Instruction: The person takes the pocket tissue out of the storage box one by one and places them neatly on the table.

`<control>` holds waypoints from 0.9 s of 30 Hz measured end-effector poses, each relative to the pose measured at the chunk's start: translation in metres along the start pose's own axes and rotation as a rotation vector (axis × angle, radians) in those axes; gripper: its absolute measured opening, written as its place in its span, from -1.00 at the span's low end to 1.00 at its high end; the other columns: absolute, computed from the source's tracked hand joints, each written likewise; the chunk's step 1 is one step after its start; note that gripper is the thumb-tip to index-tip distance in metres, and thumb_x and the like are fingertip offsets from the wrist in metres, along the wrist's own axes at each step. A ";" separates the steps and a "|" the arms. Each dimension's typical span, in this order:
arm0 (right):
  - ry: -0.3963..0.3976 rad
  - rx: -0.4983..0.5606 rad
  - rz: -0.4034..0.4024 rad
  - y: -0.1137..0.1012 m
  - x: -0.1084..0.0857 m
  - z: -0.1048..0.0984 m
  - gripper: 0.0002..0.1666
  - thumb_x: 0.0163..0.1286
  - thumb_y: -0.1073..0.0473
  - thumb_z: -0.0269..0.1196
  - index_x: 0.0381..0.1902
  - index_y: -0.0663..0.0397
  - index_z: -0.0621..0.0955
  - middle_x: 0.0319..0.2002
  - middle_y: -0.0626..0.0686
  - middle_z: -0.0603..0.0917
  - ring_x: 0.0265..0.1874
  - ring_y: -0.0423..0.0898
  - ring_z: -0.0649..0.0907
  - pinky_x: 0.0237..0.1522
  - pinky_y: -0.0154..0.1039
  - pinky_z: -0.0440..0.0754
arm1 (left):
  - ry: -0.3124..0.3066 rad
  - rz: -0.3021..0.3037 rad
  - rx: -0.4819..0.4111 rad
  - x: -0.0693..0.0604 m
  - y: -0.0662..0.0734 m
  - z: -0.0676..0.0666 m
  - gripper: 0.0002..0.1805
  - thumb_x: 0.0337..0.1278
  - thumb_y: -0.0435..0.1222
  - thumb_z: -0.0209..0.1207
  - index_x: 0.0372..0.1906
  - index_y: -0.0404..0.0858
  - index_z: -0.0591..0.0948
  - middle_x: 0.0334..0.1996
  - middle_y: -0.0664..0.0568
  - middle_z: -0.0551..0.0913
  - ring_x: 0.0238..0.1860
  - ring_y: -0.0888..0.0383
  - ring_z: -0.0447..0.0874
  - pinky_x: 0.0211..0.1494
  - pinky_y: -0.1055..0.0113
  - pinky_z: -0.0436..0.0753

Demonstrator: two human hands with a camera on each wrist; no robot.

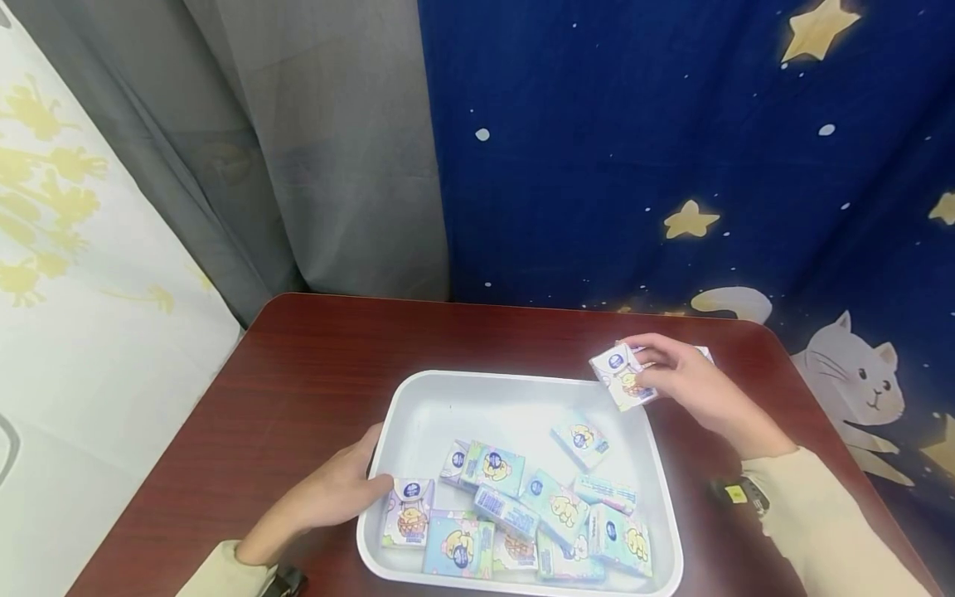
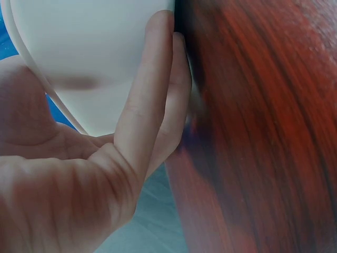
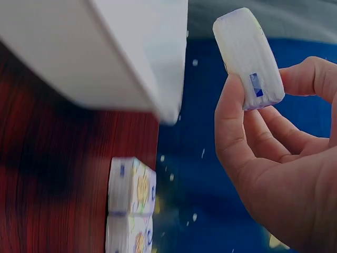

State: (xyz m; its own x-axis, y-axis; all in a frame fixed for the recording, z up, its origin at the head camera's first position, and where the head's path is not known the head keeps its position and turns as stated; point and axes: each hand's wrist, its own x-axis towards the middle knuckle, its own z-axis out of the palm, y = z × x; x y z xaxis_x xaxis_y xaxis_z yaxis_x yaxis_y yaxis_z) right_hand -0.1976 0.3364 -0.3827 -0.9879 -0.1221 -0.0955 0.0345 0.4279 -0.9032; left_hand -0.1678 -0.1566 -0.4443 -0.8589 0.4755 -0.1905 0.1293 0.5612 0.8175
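Note:
A white plastic tub (image 1: 492, 406) holds several small tissue packs (image 1: 559, 506) in purple-white and mint-blue wrappers with cartoon prints. My left hand (image 1: 339, 477) grips the tub's left side, thumb over the rim and fingers along the outer wall; in the left wrist view, that hand (image 2: 131, 121) lies against the white wall. Above the tub's far right corner, my right hand (image 1: 679, 377) pinches a purple-white tissue pack (image 1: 621, 375) between thumb and fingers. The right wrist view shows this pack (image 3: 250, 60) side-on, clear of the tub.
On the reddish-brown wooden table (image 1: 321, 356), two more purple-white packs (image 3: 130, 187) stand end to end just right of the tub, mostly behind my right hand in the head view. Grey cloth (image 1: 351, 149) and a blue starry curtain (image 1: 559, 166) hang behind the table.

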 end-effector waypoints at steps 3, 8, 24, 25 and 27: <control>0.055 -0.013 -0.007 0.010 0.002 -0.010 -0.34 0.53 0.35 0.31 0.53 0.34 0.47 0.24 0.38 0.66 -0.06 -0.03 0.72 -0.10 -0.33 0.77 | 0.004 -0.003 0.005 0.000 0.000 0.000 -0.06 0.26 -0.44 0.27 0.68 -0.47 0.12 0.20 -0.42 0.65 -0.09 -0.02 0.76 -0.14 0.25 0.79; 0.131 0.006 0.017 0.028 0.006 -0.025 -0.32 0.53 0.38 0.28 0.55 0.40 0.43 0.22 0.41 0.63 -0.14 -0.17 0.71 -0.14 -0.34 0.76 | 0.009 -0.008 0.016 0.000 0.000 0.000 -0.06 0.26 -0.43 0.28 0.68 -0.46 0.13 0.20 -0.40 0.66 -0.08 -0.01 0.76 -0.11 0.22 0.79; 0.312 0.050 0.206 0.071 0.008 -0.073 -0.22 0.68 0.15 0.12 0.71 0.33 0.22 0.44 0.44 0.42 -0.15 -0.26 0.66 -0.07 -0.32 0.76 | 0.019 -0.015 0.029 0.001 0.001 0.001 -0.06 0.25 -0.43 0.29 0.68 -0.45 0.15 0.21 -0.40 0.66 -0.07 -0.01 0.76 -0.08 0.18 0.79; 0.328 0.059 0.214 0.074 0.008 -0.076 -0.23 0.69 0.14 0.12 0.70 0.33 0.24 0.42 0.43 0.43 -0.15 -0.25 0.65 -0.07 -0.32 0.76 | 0.019 -0.016 0.026 0.001 0.000 0.001 -0.06 0.25 -0.43 0.29 0.68 -0.45 0.14 0.22 -0.40 0.66 -0.07 -0.01 0.76 -0.08 0.19 0.79; 0.365 0.069 0.229 0.080 0.008 -0.081 -0.24 0.69 0.12 0.13 0.69 0.34 0.26 0.34 0.35 0.47 -0.16 -0.24 0.65 -0.09 -0.35 0.75 | 0.019 -0.016 0.021 0.001 0.000 0.001 -0.05 0.25 -0.43 0.29 0.69 -0.45 0.14 0.22 -0.41 0.65 -0.07 -0.02 0.76 -0.09 0.19 0.79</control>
State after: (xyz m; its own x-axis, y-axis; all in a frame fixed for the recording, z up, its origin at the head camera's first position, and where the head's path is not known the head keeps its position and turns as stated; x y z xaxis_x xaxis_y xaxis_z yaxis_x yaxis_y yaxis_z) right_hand -0.2145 0.4419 -0.4221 -0.9418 0.2989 -0.1541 0.2570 0.3444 -0.9029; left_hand -0.1684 -0.1556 -0.4451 -0.8700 0.4535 -0.1934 0.1256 0.5833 0.8025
